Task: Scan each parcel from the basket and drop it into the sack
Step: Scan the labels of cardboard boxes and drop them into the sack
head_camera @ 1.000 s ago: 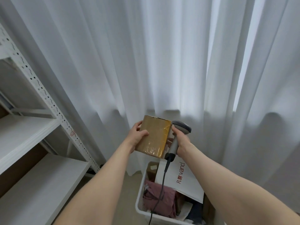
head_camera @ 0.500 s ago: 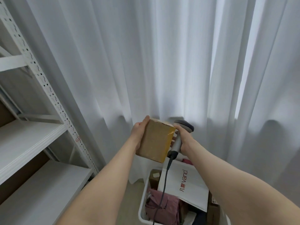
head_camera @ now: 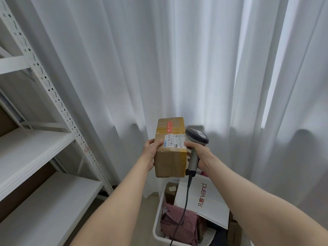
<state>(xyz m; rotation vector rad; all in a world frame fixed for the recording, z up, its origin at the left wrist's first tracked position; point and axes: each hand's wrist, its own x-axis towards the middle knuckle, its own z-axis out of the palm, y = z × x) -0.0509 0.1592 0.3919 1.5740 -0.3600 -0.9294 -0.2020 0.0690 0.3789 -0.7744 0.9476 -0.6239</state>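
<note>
**Fig.** Taped cardboard parcel (head_camera: 169, 157) held up at mid-frame, shipping label (head_camera: 174, 141) facing the camera; L hand (head_camera: 150, 152) curled round its 9 o'clock edge; R hand (head_camera: 199, 153) wrapped round the handle of a corded barcode scanner (head_camera: 196, 139) at the parcel's 3 o'clock, one fingertip touching the label; cable (head_camera: 185, 205) hung toward 6 o'clock into the white basket (head_camera: 157, 228), where a white "vancl" mailer (head_camera: 204, 201) and a maroon poly bag (head_camera: 179, 222) are seen; shelving rack (head_camera: 59, 103) at 9 o'clock.

The person's 2 forearms were bare, uncovered from the wrists to the bottom edge of the view. The left grip (head_camera: 150, 155) and right grip (head_camera: 200, 153) were bare as well.
</note>
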